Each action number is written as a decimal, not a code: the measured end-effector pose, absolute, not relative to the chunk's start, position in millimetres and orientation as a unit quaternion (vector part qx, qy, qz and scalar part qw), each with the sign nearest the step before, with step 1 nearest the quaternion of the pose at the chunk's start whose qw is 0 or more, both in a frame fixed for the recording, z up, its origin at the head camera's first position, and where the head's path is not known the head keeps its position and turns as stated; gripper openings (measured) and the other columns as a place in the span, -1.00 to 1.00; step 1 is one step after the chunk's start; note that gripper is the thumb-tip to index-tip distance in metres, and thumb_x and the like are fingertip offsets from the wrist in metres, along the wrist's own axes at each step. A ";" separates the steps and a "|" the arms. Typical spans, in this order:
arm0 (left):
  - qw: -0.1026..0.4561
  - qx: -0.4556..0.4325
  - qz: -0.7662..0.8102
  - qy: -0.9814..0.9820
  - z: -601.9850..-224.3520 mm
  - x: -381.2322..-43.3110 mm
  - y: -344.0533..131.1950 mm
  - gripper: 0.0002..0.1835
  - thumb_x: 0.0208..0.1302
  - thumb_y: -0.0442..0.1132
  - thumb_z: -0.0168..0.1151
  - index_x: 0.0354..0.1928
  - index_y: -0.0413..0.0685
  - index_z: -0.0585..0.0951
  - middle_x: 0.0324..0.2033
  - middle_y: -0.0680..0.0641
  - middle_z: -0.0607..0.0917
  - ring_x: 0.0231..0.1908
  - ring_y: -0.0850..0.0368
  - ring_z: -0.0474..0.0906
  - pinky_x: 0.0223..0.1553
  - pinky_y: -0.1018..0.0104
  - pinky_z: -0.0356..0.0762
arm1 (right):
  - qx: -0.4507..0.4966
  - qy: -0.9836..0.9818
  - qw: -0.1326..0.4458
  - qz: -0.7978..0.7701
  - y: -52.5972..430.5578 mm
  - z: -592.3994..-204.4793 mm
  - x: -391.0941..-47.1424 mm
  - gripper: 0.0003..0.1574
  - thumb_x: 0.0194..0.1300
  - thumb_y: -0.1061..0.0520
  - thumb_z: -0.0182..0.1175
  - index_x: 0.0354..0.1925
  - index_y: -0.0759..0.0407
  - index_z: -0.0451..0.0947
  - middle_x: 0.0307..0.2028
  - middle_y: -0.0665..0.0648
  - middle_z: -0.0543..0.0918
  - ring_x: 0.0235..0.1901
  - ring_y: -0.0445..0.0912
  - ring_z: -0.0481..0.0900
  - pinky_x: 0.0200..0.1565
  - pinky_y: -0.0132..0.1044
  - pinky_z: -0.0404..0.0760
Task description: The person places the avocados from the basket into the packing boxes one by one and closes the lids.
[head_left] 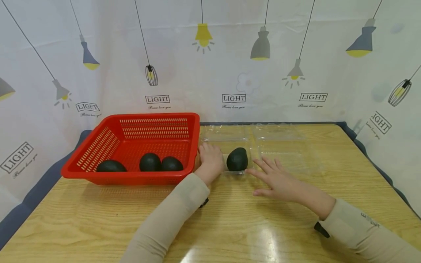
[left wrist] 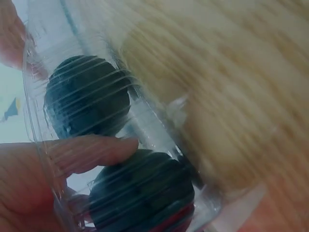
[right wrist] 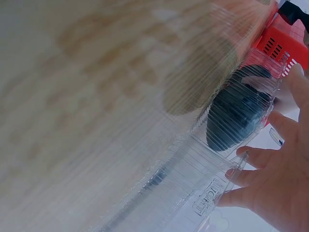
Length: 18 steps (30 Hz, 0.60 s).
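Note:
A dark green avocado [head_left: 237, 159] lies in the front part of a clear plastic clamshell box [head_left: 227, 135] with its lid raised behind. My left hand [head_left: 211, 160] reaches into the box's left end and hides what lies beneath it in the head view. The left wrist view shows a second avocado [left wrist: 145, 193] there, with the left thumb curled against it; the other avocado [left wrist: 87, 96] is beside it. With fingers spread, my right hand [head_left: 277, 179] is at the box's right front edge. In the right wrist view its fingertips [right wrist: 241, 151] touch the clear plastic.
A red slotted basket [head_left: 131, 177] stands at the left, holding three dark avocados, among them one near its left wall [head_left: 111, 166]. Another clear clamshell [head_left: 286, 153] lies open to the right of the first. Behind the wooden table [head_left: 263, 233] hangs a lamp-printed curtain [head_left: 230, 73].

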<state>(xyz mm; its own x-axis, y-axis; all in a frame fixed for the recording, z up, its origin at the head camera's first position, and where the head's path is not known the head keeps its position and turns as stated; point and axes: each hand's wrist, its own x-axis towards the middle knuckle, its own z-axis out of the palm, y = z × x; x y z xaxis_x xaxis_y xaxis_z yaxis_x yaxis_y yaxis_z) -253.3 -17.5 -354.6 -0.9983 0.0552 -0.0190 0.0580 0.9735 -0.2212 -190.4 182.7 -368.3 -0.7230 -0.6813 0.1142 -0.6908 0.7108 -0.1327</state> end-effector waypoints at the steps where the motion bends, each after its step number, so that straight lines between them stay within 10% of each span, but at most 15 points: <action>1: 0.004 0.029 -0.116 0.993 -354.8 -253.5 -17.4 -0.66 0.35 -0.14 -0.13 0.01 -0.16 0.49 -0.07 -0.15 0.51 -0.09 -0.02 0.30 -0.12 0.19 0.20 | 0.371 -0.924 0.028 0.084 182.5 -368.3 -190.2 -0.21 0.15 -0.18 0.19 0.28 0.03 0.26 0.30 0.39 0.15 0.30 0.37 -0.03 0.11 0.42 -0.03; 18: -0.036 0.055 -0.081 0.995 -339.3 -241.2 -20.9 -0.61 0.22 -0.08 0.08 0.03 -0.12 0.41 -0.05 -0.12 0.50 -0.04 -0.04 0.30 -0.05 0.17 0.24 | 0.363 -0.927 0.016 0.096 181.9 -368.2 -189.6 -0.21 0.15 -0.17 0.20 0.29 0.03 0.26 0.31 0.38 0.12 0.31 0.36 -0.07 0.12 0.42 -0.06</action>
